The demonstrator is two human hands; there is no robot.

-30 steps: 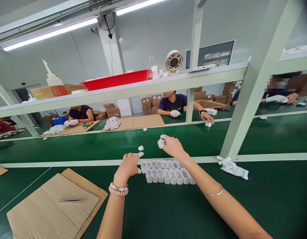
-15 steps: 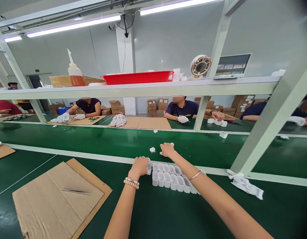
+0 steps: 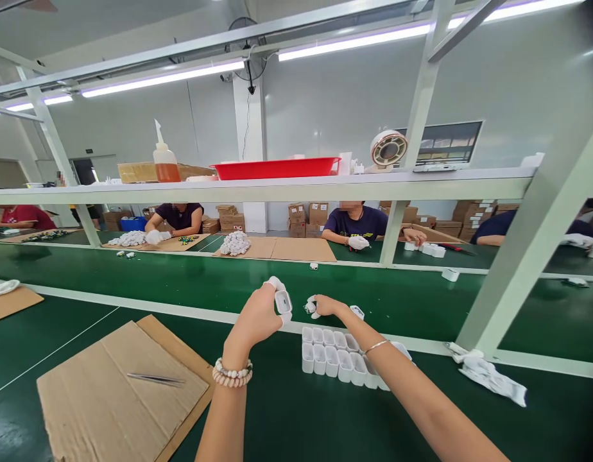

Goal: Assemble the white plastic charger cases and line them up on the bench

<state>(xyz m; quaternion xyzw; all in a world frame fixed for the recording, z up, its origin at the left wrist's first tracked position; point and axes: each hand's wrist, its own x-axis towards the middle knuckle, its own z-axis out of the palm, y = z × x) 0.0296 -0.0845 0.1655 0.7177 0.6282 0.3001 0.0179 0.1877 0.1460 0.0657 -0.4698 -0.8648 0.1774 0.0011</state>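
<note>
My left hand (image 3: 258,313), with white finger covers on its fingertips, grips a small white plastic case (image 3: 283,302) by its sides, the hollow opening facing me. To its right, my right hand (image 3: 326,306) pinches a small white part with a bit of circuit board (image 3: 310,307), low over the green conveyor belt (image 3: 219,282). Another white case (image 3: 357,312) lies on the belt just beyond my right wrist. Two rows of white plastic cases (image 3: 332,360), open side up, stand on the near bench; my right forearm hides their right end.
Metal tweezers (image 3: 156,379) lie on cardboard sheets (image 3: 108,398) at left. A white glove (image 3: 489,375) lies beside a slanting post (image 3: 522,237). A shelf (image 3: 277,191) holding a red tray (image 3: 277,169) spans ahead. Co-workers sit across the belt near a white heap (image 3: 235,243).
My left hand has lifted the case away from the left end of the rows and turned it. My right hand has closed on the small part on the belt. The view has tilted up slightly.
</note>
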